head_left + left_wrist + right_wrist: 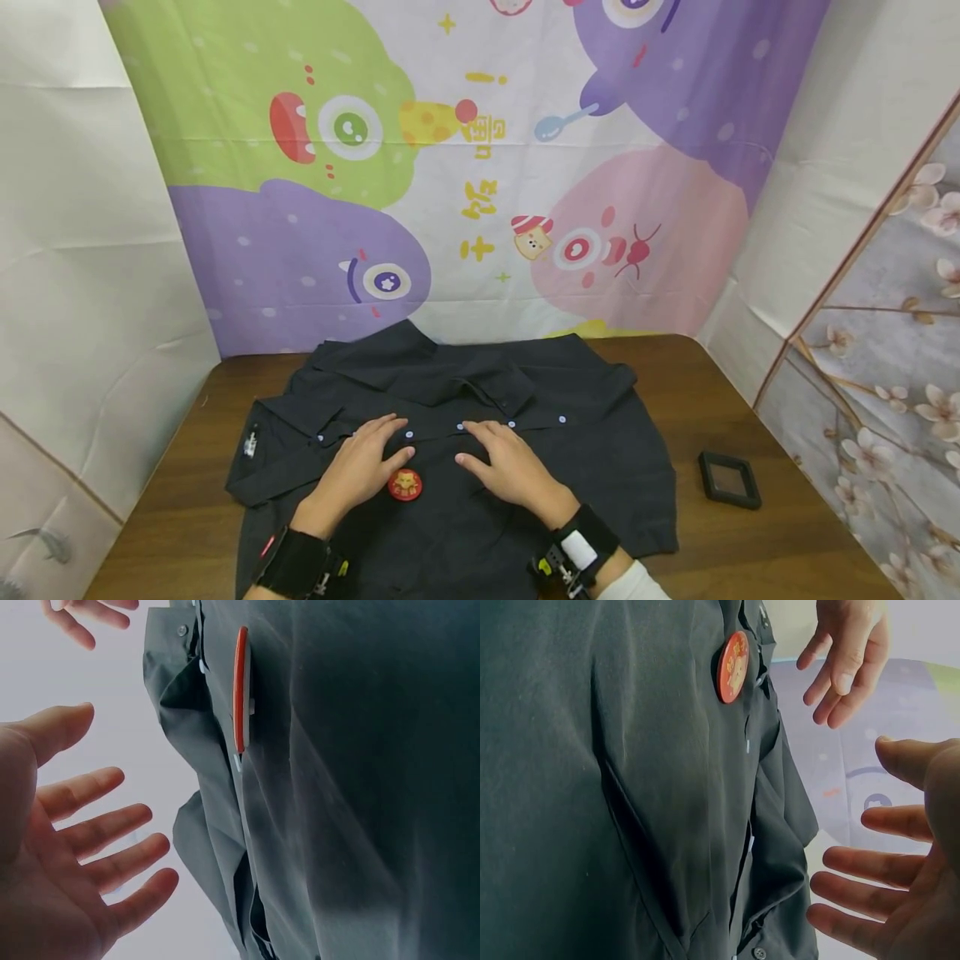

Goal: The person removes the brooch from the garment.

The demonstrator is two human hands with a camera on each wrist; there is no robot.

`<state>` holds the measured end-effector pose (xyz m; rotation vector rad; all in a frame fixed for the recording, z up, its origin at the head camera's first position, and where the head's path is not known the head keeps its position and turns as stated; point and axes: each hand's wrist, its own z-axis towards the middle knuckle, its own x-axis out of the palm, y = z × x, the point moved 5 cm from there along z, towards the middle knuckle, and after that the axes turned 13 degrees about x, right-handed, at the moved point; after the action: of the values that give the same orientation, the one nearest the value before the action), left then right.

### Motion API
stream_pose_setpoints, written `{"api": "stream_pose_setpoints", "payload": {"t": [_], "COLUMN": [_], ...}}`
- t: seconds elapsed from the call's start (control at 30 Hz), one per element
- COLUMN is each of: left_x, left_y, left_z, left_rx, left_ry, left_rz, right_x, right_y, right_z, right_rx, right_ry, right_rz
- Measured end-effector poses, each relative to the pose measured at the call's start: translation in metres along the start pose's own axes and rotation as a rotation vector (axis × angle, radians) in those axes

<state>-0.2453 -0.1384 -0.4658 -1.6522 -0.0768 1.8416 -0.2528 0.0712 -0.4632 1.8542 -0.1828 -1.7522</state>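
A brown wood-grain table (pixel 787 525) carries a dark shirt (pixel 446 533), spread across its middle up to the far edge, buttons in a row from left to right. Right of the shirt, apart from it, lies a black square frame (pixel 731 500).

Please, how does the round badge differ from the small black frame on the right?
The badge is round and red with a golden design; the frame is four-cornered and black. The badge lies on the dark shirt, the frame directly on the table. Both lie unheld.
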Motion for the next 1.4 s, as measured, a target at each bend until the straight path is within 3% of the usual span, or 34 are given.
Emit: {"api": "stream_pose_setpoints", "payload": {"t": [1.4], "left_x": [0.001], "left_y": [0.004], "left_z": [-0.008], "left_rx": [0.0], "left_ry": [0.002], "left_rz": [-0.017], "right_x": [0.018], "right_y": [0.009], "right_z": [0.001], "right_rx": [-0.015], "right_ry": [0.062], "right_rz": [0.021]}}
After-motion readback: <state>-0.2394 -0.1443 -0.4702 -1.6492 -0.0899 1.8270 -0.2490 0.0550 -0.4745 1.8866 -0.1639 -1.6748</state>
